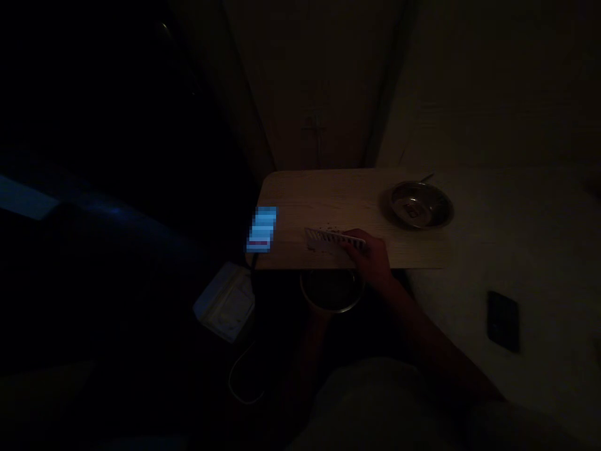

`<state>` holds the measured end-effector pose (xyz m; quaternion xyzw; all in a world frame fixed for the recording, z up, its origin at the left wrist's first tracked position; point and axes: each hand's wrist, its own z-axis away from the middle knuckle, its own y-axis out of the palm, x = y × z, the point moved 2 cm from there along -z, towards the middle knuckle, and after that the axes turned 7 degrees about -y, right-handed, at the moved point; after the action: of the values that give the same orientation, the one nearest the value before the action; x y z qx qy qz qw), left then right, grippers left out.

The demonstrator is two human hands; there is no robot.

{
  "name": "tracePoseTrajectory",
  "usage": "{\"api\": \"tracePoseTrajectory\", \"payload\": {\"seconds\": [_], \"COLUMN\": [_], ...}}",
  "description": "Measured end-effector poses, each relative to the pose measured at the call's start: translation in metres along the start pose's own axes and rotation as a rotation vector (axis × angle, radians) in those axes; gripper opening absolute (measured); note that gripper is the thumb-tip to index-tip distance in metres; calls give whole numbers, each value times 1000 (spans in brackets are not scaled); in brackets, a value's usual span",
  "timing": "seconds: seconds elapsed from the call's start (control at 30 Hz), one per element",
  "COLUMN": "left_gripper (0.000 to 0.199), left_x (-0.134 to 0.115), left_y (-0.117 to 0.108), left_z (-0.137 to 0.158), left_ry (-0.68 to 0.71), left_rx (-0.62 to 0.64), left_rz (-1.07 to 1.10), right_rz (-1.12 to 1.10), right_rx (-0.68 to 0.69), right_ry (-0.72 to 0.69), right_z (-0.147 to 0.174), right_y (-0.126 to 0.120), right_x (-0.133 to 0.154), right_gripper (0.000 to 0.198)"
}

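Lighting: very dim; fine detail unreadable.
Right hand (370, 254): clasped on a white toothed tool (331, 240), resting on the table (328, 194) at its near edge.
Left hand: faint forearm below the lower bowl (331, 291); grip state cannot be determined.
Lower bowl: held just under the table edge, at 6 o'clock of the tool.
Metal bowl (419, 203): on the table, at 2 o'clock of the right hand.
Lit screen (261, 228): left table edge, at 9 o'clock of the tool.
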<state>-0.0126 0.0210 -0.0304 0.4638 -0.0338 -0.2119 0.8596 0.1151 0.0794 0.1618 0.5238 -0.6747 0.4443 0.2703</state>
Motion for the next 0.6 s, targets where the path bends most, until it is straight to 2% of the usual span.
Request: {"api": "tracePoseTrajectory", "payload": {"seconds": [0.2, 0.4, 0.47, 0.5, 0.53, 0.57, 0.6], "left_gripper": [68, 67, 74, 74, 70, 70, 69], "left_x": [-1, -4, -5, -5, -6, -7, -6], "left_y": [7, 3, 7, 10, 12, 16, 19], "left_z": [4, 7, 10, 13, 16, 20, 23], "left_ry": [49, 99, 51, 48, 86, 72, 21], "left_rx": [-42, -112, 2, 12, -74, -54, -93], "left_rz": [68, 237, 282, 303, 288, 254, 369], "right_rz": [21, -8, -28, -35, -38, -37, -34], "right_rx": [-52, -4, -4, -7, -11, -20, -32], "right_ry": [4, -13, -8, -2, 4, 9, 16], "right_z": [-3, -2, 0, 2, 3, 5, 6], "right_y": [0, 16, 22, 24, 26, 28, 29], "right_x": [-2, -3, -4, -4, -5, -6, -7], "right_gripper": [19, 20, 20, 20, 21, 20, 20]}}
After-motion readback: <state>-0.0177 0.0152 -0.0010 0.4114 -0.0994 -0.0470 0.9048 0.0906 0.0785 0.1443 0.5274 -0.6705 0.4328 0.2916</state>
